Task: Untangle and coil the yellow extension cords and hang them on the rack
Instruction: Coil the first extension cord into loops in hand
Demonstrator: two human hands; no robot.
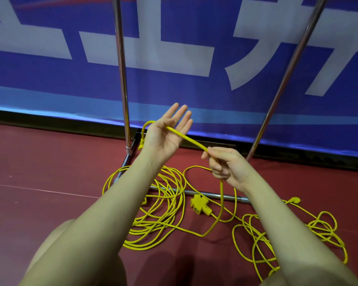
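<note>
Left hand (165, 133) fingers (181, 116) lay straight, cord (186, 138) draped loose across them, right hand (225, 164) pinching it below; plug end (141, 144) could likely slide off.

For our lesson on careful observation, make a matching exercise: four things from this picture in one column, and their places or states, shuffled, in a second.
Things
1. open left hand
2. right hand
3. yellow multi-outlet socket block
4. shiny metal rack upright

States
A. lies on the red floor
B. stands before the blue banner
C. pinches the yellow cord
D. cord draped across its palm

Pairs: 1-D, 2-C, 3-A, 4-B
</note>
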